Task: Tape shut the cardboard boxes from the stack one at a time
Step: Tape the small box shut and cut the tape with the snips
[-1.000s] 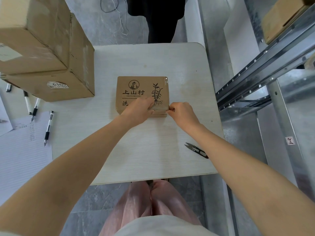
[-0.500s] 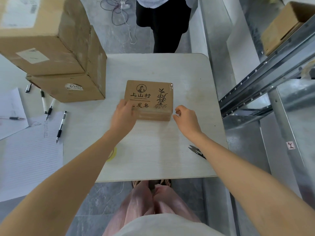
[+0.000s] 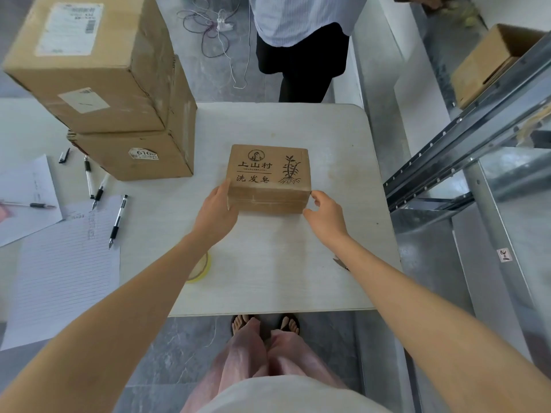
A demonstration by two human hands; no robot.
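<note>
A small brown cardboard box (image 3: pixel 269 174) with black printed characters and a plant drawing lies flat in the middle of the white table (image 3: pixel 328 138). My left hand (image 3: pixel 216 210) presses against the box's near left corner, thumb along its left side. My right hand (image 3: pixel 326 214) hovers at the near right corner, fingers curled and apart, barely touching the edge. A roll of yellowish tape (image 3: pixel 201 268) lies on the table, half hidden under my left forearm. Small scissors (image 3: pixel 341 262) peek out from under my right forearm.
Two large cardboard boxes (image 3: pixel 119 93) are stacked at the table's far left. Pens (image 3: pixel 117 220) and lined papers (image 3: pixel 59 272) lie to the left. A person (image 3: pixel 301 40) stands behind the table. A metal rack (image 3: pixel 477 162) with another box (image 3: pixel 492 64) runs along the right.
My left hand slid from the box's top to its near left corner. My right hand drew back from the front edge to the right corner. The view tilted up, revealing the tape roll.
</note>
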